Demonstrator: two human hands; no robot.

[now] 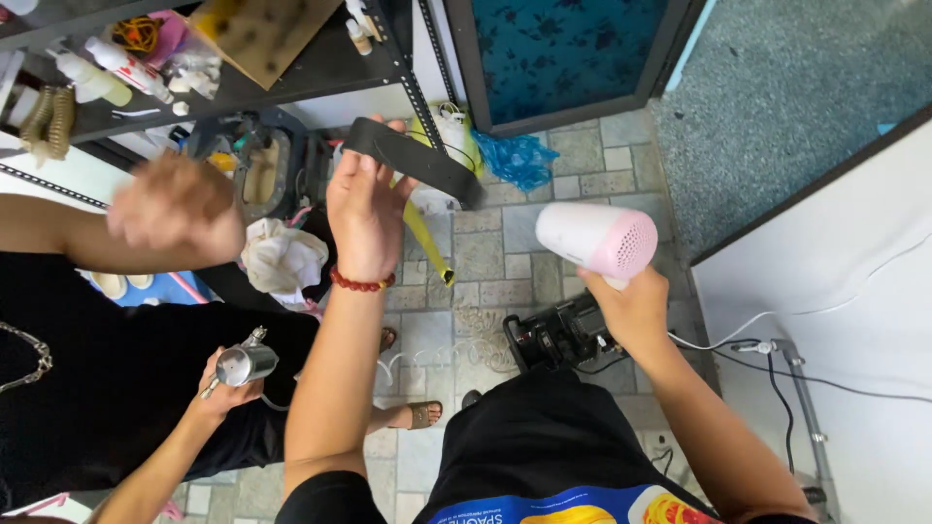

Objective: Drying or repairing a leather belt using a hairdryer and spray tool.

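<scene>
Right hand (636, 309) clenched round the handle of one pink-and-white hair dryer (597, 239), barrel lying roughly level, long axis left to right, perforated pink end toward the right. Left hand (364, 209) raised, fingers closed on one black strap (413, 160), slanting from upper left down to lower right. Dryer handle hidden in the fist; two other hands at left, one blurred, one gripping a silver tool (243, 365).

Head view: worn on the person's head.
Facing: steeply down at the tiled floor (505, 252).
Range: close, within arm's reach.
</scene>
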